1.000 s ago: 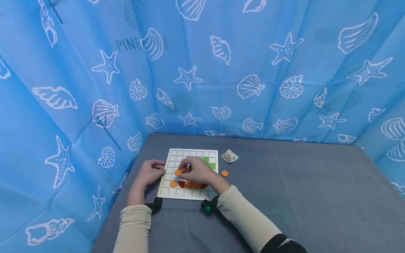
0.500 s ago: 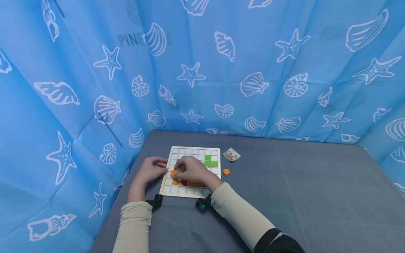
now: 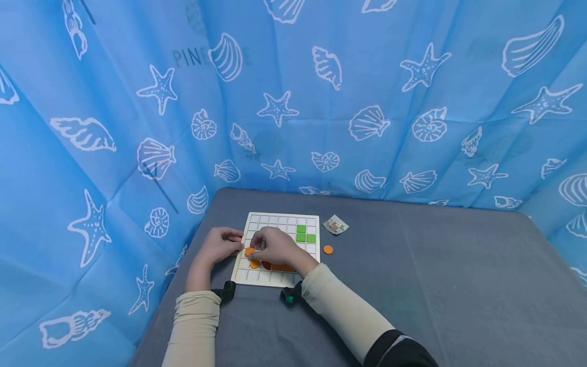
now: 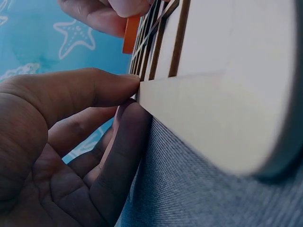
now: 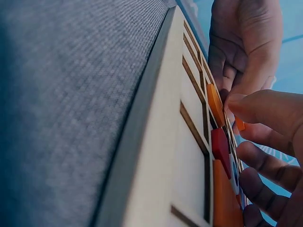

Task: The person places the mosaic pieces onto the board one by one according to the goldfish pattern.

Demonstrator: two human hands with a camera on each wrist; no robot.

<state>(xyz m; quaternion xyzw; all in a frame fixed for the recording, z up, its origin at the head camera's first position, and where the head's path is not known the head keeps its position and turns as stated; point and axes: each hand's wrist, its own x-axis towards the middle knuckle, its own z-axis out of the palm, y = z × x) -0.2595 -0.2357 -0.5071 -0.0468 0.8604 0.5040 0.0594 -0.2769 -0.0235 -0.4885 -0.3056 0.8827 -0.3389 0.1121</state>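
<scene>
A square wooden board (image 3: 235,276) with a grid of white cells lies on the grey-covered table. My left hand (image 3: 220,245) pinches its left edge between thumb and fingers, close up in the left wrist view, where the board's pale rim (image 4: 199,118) shows. My right hand (image 3: 277,248) reaches over the board and pinches an orange disc (image 3: 249,252) at the left-side cells. Just below it another orange disc (image 3: 254,264) lies on the board, followed by a red piece (image 5: 220,146) and orange pieces (image 5: 225,194). The right hand hides the board's middle.
Several green squares (image 3: 300,233) sit in the board's upper right cells. Right of the board lie a small printed card (image 3: 336,224) and a loose orange disc (image 3: 328,250). A blue shell-patterned curtain (image 3: 293,102) hangs behind the table.
My right hand has moved left across the board with the orange disc, uncovering more of the green squares. The left hand keeps its grip on the edge. The head view has shifted slightly.
</scene>
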